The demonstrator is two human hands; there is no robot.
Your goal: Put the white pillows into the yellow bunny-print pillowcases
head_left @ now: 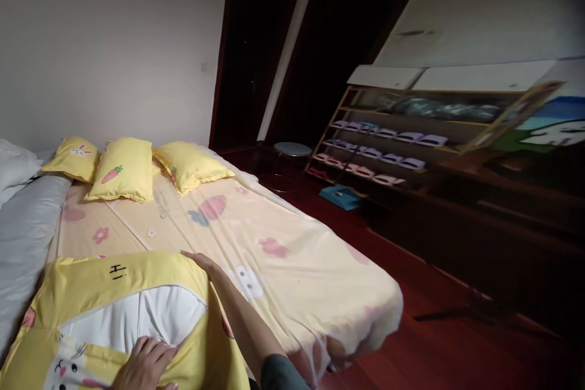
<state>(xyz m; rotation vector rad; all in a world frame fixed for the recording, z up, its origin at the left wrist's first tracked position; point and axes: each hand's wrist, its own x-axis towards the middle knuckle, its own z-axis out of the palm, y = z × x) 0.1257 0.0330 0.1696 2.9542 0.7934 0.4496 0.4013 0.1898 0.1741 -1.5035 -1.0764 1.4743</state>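
Left hand (145, 362) flat, open on quilt (114, 311), lower left; right hand (201, 262) open, pressing far edge. Smooth outward, keep edge straight on bed (292, 268).

Quilt cover (95, 283) yellow, white inside (bunny print); pillows (125, 169) yellow, carrot motif; sheet (274, 237) cream, pink flowers.
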